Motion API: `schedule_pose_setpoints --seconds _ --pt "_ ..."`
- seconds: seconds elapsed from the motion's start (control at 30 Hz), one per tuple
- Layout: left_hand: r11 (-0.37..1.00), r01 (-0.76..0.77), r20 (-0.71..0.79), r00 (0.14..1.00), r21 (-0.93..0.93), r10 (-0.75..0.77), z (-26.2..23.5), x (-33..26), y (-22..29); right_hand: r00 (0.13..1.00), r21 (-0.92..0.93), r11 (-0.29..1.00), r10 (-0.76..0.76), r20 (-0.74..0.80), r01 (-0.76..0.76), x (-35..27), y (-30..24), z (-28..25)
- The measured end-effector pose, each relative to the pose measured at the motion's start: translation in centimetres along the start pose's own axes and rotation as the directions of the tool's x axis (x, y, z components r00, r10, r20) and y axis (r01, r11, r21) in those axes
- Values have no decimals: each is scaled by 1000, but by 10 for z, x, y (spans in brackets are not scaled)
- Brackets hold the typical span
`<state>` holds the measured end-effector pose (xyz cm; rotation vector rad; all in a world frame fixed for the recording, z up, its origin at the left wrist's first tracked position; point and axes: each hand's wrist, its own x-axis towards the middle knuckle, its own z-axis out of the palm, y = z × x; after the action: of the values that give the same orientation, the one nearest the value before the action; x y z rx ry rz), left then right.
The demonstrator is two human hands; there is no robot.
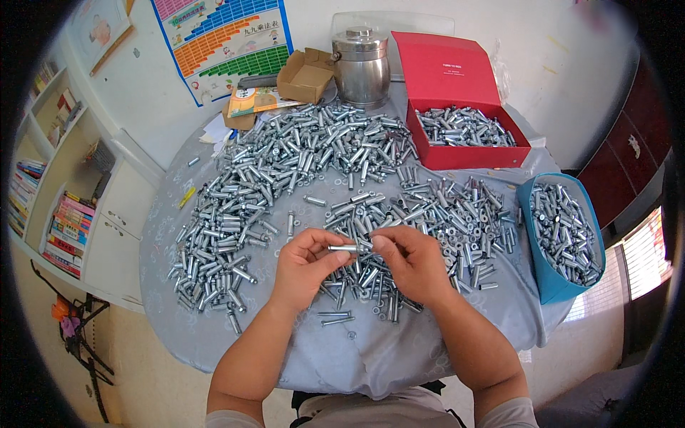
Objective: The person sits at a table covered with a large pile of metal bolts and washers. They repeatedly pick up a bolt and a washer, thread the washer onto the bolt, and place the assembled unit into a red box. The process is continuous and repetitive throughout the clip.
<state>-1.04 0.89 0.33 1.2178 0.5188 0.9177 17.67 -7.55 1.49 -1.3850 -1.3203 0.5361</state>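
Your left hand (305, 267) sits just left of the frame's centre, fingers curled and pinched on the left end of a silver bolt (347, 248) — its long axis runs level, left to right, bridging both hands. Neither hand is nearer; the bolt spans the small gap between them, above the loose fasteners on the grey-covered table (342, 357). Your right hand (412, 264), just right of centre, closes thumb and fingertips on the bolt's other end. Further right lie a red box (467, 153) and — at the right edge — a blue bin (546, 274), both holding more silver pieces.
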Motion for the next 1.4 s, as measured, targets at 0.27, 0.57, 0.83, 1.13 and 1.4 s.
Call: schedule_pose_setpoints --seconds 0.27,0.57,0.83,1.13,1.4 --pt "985 53 -11 999 162 -51 3 -4 0 986 77 991 96 136 -107 -1 -8 -2" --pt "977 79 -23 997 199 -76 3 -7 4 976 165 973 135 169 -163 -2 11 0" --pt "984 80 39 995 158 -87 2 -5 3 972 272 934 210 106 -231 3 1 -2" --pt "988 91 41 994 128 -97 3 -6 3 976 277 939 168 140 -201 0 9 0" --pt "992 78 30 996 102 -81 2 -6 3 944 238 929 227 240 -284 1 11 -1"
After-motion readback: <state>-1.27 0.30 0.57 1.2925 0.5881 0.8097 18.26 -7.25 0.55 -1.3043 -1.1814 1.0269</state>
